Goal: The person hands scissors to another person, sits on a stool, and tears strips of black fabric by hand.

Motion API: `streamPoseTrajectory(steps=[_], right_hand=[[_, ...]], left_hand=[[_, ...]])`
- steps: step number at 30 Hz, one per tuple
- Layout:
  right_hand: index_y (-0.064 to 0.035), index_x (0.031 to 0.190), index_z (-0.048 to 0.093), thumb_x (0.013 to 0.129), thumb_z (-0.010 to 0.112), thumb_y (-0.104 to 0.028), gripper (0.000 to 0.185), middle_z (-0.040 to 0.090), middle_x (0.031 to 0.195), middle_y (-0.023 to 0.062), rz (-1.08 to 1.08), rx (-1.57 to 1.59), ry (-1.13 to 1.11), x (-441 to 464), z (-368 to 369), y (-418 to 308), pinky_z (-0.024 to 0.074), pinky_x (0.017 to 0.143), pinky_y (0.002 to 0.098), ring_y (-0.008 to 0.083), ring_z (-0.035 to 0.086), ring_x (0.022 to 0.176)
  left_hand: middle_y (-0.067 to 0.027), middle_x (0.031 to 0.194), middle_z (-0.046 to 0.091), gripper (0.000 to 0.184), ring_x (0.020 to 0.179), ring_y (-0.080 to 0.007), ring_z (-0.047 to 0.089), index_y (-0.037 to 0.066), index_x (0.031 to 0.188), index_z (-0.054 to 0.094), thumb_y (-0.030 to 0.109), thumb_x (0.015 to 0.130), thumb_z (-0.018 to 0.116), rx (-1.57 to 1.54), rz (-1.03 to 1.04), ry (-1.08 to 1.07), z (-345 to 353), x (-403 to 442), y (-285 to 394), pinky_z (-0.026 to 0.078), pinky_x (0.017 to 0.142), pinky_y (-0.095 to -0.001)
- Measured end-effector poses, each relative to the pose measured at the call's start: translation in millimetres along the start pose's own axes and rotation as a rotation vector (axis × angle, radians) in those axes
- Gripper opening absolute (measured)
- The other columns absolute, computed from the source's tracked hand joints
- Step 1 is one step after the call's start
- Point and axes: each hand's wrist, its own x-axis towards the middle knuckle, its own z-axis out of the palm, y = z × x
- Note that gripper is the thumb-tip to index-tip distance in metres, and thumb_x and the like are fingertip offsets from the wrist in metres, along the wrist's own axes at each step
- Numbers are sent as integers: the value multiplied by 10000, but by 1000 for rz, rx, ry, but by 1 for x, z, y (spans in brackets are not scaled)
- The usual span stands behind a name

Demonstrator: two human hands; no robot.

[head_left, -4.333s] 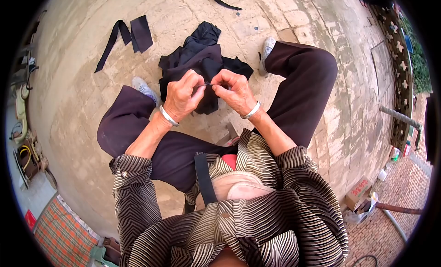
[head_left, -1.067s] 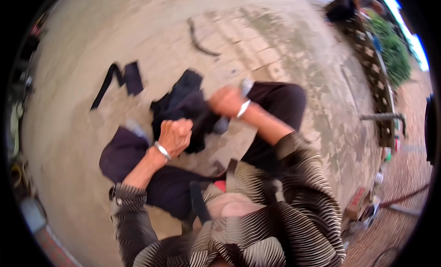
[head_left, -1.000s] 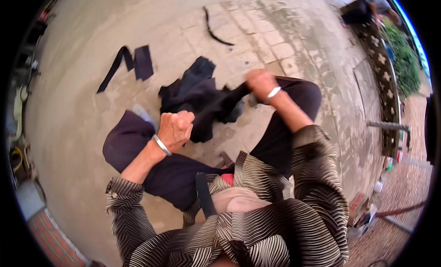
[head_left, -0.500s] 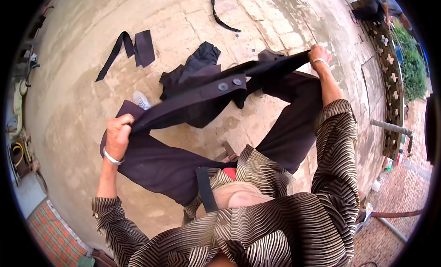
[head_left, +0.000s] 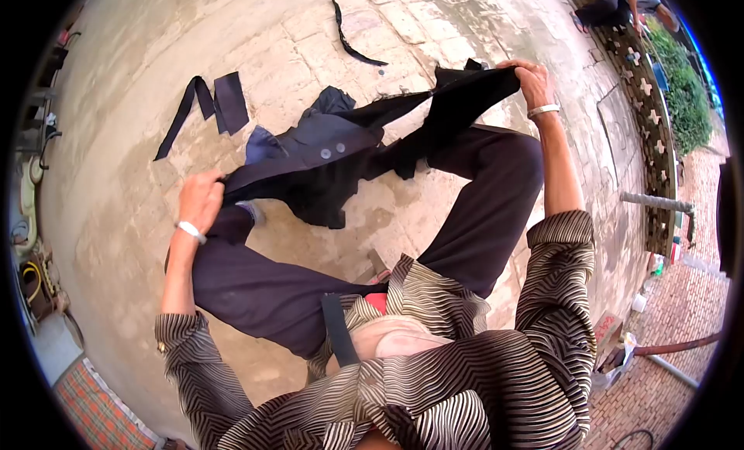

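A dark garment (head_left: 298, 179) with two round buttons (head_left: 333, 150) on a band is stretched between my hands, above my knees. My left hand (head_left: 201, 200) is closed around its near-left end. The far-right end is gripped by my right hand (head_left: 532, 86), which is raised higher in the view. Fabric hangs slack in the middle, with a ragged lower edge. Other dark cloth (head_left: 332, 100) shows just behind the garment, and I cannot tell whether it is a separate piece. Each wrist wears a light bangle.
Dark cloth strips (head_left: 229, 101) lie on the paved floor (head_left: 124, 210) at the left. A thin black strip (head_left: 349, 39) lies farther off. A patterned low wall (head_left: 647, 101) runs along the right, with a person (head_left: 620, 5) bending beside it. A checked cloth (head_left: 97, 403) is at lower left.
The garment's taut band has sagged and turned, and its buttons have moved left. My left hand has shifted slightly up and right, while my right hand has moved slightly left. Both keep their hold.
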Motion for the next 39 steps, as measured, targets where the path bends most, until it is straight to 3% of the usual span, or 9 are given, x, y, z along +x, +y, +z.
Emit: streamPoseTrajectory(steps=[5, 7, 11, 18, 22, 26, 32, 35, 39], right_hand=[[33, 668, 551, 735, 442, -43, 149, 516, 633, 23, 245, 727, -62, -9, 4, -59, 330, 511, 259, 109, 417, 563], [30, 706, 564, 733, 424, -28, 153, 539, 688, 18, 210, 762, -128, -15, -3, -83, 347, 558, 237, 97, 442, 614], [16, 709, 581, 749, 407, -45, 189, 492, 667, -19, 193, 838, -151, -29, -1, -139, 299, 549, 221, 54, 389, 611], [51, 770, 617, 769, 392, -102, 273, 543, 621, 20, 4, 648, -202, -43, -18, -194, 390, 585, 239, 79, 478, 601], [62, 753, 574, 726, 376, -41, 225, 581, 774, 86, 72, 855, -211, -46, -24, -188, 417, 690, 236, 133, 508, 717], [61, 742, 591, 770, 449, -12, 162, 585, 758, 45, 236, 1291, -25, -35, -2, -137, 443, 678, 228, 95, 523, 694], [6, 912, 627, 807, 601, -27, 112, 620, 800, 33, 556, 1467, 241, -37, 41, -118, 482, 708, 243, 137, 599, 756], [36, 1027, 596, 875, 560, -46, 176, 675, 989, 166, 466, 1516, 166, -35, 71, -84, 511, 906, 367, 222, 652, 941], [107, 1005, 533, 922, 439, -90, 234, 611, 1125, 319, 290, 1568, -37, -36, 76, -132, 524, 879, 392, 333, 643, 1000]], left_hand=[[-140, 892, 571, 139, 887, -349, 592, 58, 868, 571, 151, 772, 534, 233, 171, -180, 42, 28, 38, 474, 745, -483], [-133, 997, 550, 266, 982, -328, 550, 41, 1011, 559, 166, 777, 555, 271, 179, -285, 53, 46, 70, 440, 814, -445], [-139, 1170, 531, 350, 1095, -328, 526, 41, 1153, 530, 205, 853, 607, -161, 416, -12, 84, 69, 136, 431, 916, -417], [-157, 948, 581, 237, 902, -350, 589, -5, 981, 564, 84, 786, 666, -522, 382, 333, 111, 95, 209, 490, 767, -365], [-112, 878, 610, 108, 754, -214, 611, -43, 879, 571, -39, 772, 571, -837, 378, 378, 106, 96, 199, 479, 708, -292], [64, 754, 537, 75, 734, -19, 456, 9, 837, 573, 51, 854, 514, -1138, 121, -56, 72, 76, 175, 379, 655, -194], [78, 726, 447, 69, 683, -18, 371, 34, 816, 539, 81, 859, 511, -1117, 37, -178, 38, 51, 161, 318, 635, -190], [79, 724, 451, 78, 675, -13, 362, 36, 810, 549, 93, 855, 519, -1172, -3, -236, 34, 39, 159, 319, 634, -193], [66, 740, 554, 109, 665, -9, 440, -1, 884, 611, 73, 834, 549, -1175, -72, -341, 25, 31, 152, 352, 638, -179]])
